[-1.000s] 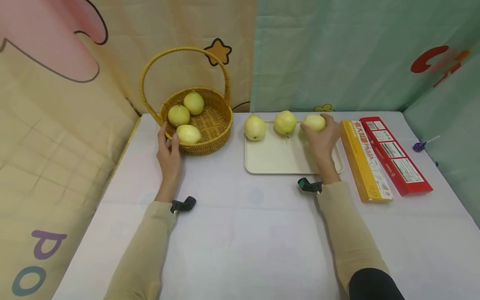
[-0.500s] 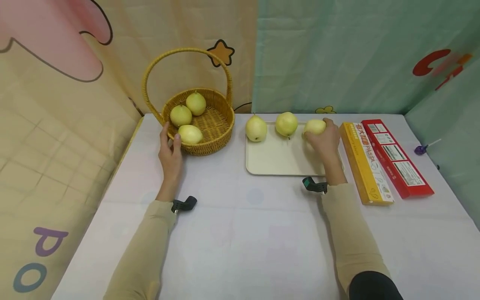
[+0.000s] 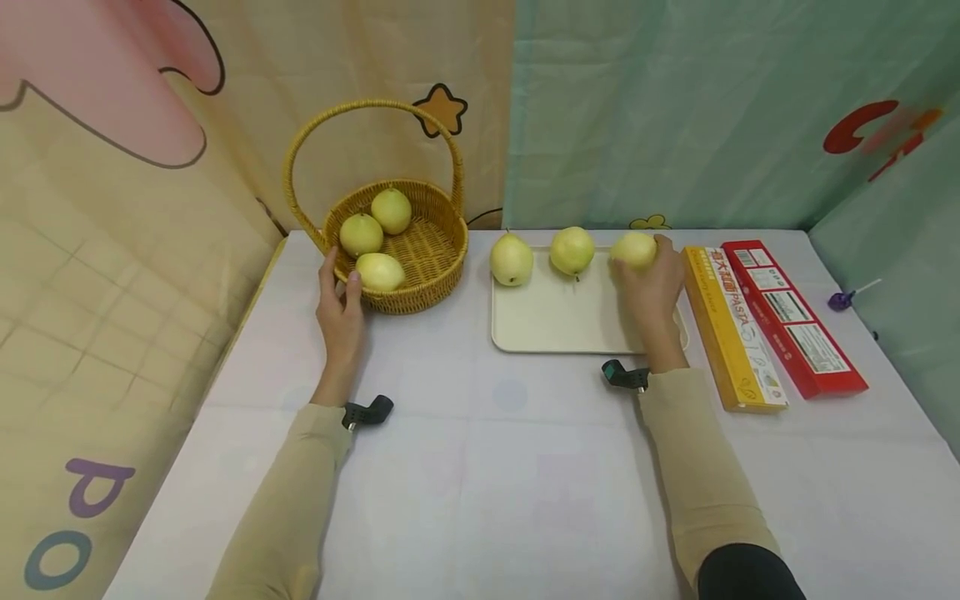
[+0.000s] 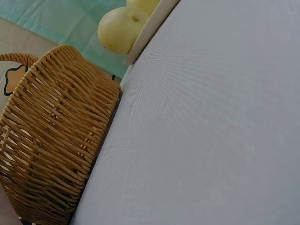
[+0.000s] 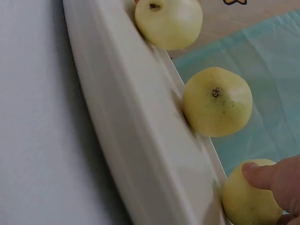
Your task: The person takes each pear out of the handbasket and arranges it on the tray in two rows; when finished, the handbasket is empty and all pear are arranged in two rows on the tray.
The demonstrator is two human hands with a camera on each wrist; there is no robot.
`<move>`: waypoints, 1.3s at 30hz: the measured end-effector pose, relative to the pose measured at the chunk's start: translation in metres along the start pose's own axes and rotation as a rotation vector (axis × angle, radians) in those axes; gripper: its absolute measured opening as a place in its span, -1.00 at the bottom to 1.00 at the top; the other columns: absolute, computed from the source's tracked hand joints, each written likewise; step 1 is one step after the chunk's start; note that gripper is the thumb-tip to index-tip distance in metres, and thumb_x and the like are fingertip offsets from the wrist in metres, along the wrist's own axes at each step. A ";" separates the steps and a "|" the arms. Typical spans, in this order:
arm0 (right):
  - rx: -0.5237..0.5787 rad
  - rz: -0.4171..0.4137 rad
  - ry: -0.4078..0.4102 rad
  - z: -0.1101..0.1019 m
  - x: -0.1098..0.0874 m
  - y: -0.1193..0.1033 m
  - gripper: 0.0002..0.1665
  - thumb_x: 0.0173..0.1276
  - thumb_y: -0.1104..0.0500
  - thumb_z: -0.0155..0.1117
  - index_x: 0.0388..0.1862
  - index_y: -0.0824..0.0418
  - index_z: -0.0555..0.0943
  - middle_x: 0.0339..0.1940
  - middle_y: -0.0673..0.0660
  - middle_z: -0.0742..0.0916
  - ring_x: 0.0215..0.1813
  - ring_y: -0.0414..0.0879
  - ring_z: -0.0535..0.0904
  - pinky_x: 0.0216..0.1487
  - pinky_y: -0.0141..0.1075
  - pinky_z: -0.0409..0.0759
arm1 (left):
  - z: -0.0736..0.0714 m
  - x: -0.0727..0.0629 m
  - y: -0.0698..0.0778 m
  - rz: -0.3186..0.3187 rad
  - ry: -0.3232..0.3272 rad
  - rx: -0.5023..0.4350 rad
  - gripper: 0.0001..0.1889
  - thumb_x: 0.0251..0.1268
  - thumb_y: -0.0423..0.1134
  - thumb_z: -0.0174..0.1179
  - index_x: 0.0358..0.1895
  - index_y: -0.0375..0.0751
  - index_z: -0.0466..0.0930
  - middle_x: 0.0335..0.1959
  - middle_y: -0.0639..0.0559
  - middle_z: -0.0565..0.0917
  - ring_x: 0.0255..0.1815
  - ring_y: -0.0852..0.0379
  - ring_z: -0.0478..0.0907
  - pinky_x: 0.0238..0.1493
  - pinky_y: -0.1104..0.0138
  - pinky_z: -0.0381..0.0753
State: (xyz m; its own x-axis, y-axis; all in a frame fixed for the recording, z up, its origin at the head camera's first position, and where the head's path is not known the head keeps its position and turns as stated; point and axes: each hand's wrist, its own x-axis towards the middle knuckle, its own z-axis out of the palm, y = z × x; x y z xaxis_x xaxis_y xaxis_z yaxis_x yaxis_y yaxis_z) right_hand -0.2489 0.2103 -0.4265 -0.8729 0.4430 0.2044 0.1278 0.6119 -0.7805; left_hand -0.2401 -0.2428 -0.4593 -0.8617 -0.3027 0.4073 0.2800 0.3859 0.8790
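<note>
In the head view, my left hand (image 3: 341,321) holds the near left rim of a yellow wicker basket (image 3: 423,292), thumb and fingers against its side. Three yellow-green pears lie inside it, one pear (image 3: 380,272) close to that hand. My right hand (image 3: 652,287) grips a pale pear (image 3: 632,249) at the far right of a cream tray (image 3: 558,321). The right wrist view shows the thumb (image 5: 258,176) pressed on this pear (image 5: 251,204); the other fingers are mostly hidden. Left of it on the tray stand a middle pear (image 3: 572,251) and a left pear (image 3: 512,258).
Right of the tray lie a yellow pasta box (image 3: 731,329) and a red box (image 3: 795,321). A purple lollipop (image 3: 842,300) is near the table's right edge. Curtains (image 3: 660,108) hang behind the white table (image 3: 487,492), and the basket's tall handle (image 3: 375,104) arches up.
My right hand has shifted slightly to the right on the pear, and its thumb has become less visible in the head view. The left hand stays on the basket.
</note>
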 end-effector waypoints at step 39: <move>0.123 -0.337 0.065 0.014 -0.026 -0.075 -0.20 0.41 0.04 0.47 0.51 0.30 0.42 0.52 0.27 0.50 0.60 0.15 0.33 0.62 0.03 0.25 | 0.000 0.000 -0.002 0.027 0.014 -0.013 -0.42 0.70 -0.04 0.02 0.65 -0.02 0.25 0.68 0.12 0.28 0.65 -0.06 0.27 0.60 0.01 0.30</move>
State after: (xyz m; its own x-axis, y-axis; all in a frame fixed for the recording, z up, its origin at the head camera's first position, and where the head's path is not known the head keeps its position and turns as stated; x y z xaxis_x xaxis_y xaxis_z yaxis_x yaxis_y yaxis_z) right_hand -0.2427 0.1438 -0.3818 -0.8243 0.2727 0.4962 -0.2231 0.6489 -0.7274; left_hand -0.2407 -0.2433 -0.4608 -0.8479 -0.3042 0.4342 0.3087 0.3825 0.8708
